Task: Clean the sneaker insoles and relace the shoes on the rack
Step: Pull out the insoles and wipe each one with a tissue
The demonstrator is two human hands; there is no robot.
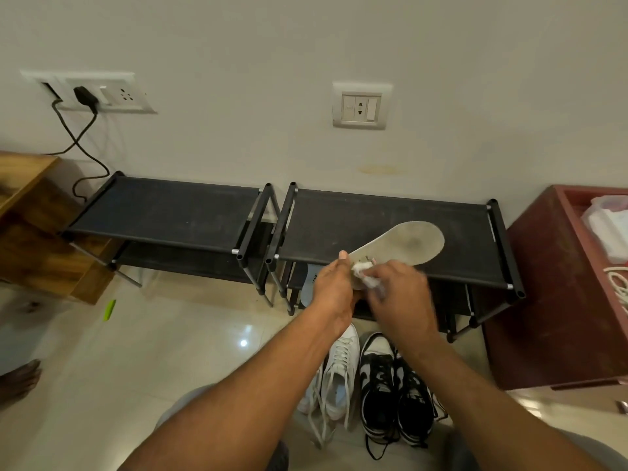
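The left hand [334, 287] grips the heel end of a grey insole [407, 241], thumb up along its edge, so that the broad toe end reaches out over the top shelf of the right rack [390, 212]; whether it touches the shelf cannot be told. The right hand [402, 295] (blurred) has its fingers curled round a white wipe [365, 271] pressed to the insole near the heel. A second insole [307, 287] lies on the lower shelf, with a few dark letters too small to read. On the floor below the arms stand white sneakers [341, 365] with loose laces, and just to the right of them black sneakers [390, 385] with grey panels. A white lace [620, 287] lies on the red cabinet [550, 294]. A charger [85, 96] sits in the left wall socket.
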